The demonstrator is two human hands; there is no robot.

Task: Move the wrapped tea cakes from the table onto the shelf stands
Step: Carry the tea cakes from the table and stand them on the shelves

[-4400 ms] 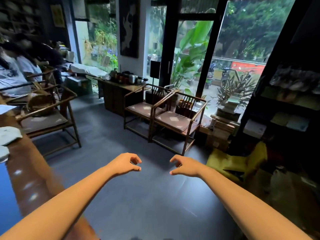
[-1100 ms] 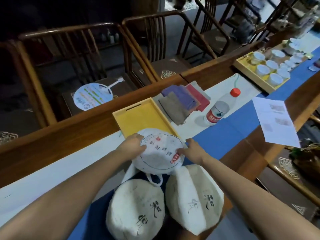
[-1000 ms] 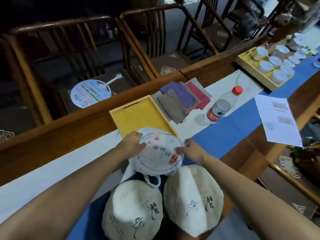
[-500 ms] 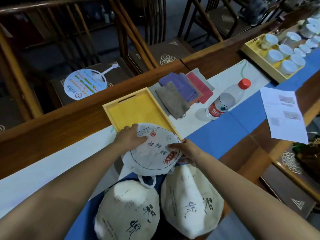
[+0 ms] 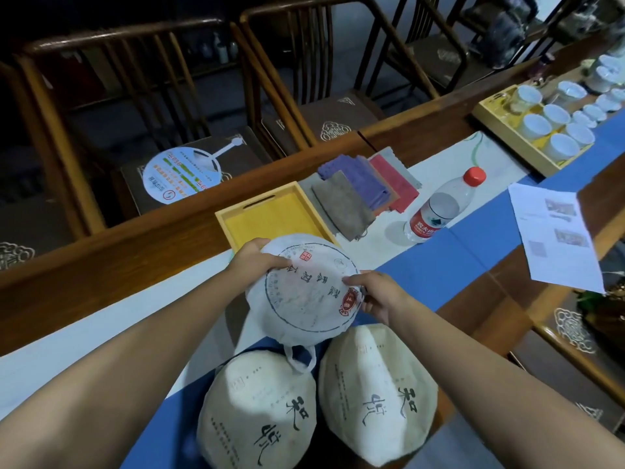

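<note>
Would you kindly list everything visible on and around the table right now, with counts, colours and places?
Held tea cake: one, white wrapper with red seals, gripped over the table.
Other tea cakes: two, cream with black calligraphy, side by side at the near edge.
Empty tray: one, yellow, behind the held cake.
Cloths: several, purple, red, grey and brown, right of the tray.
Water bottle: one, clear, red cap, right of the cloths.
Cup tray: one, yellow, holding white cups, far right.
Paper sheet: one, white, right edge.
Fan: one, round, on a chair seat.
Chairs: wooden, behind the table.
Left hand: grips the cake's far-left rim.
Right hand: grips its right rim.
</note>
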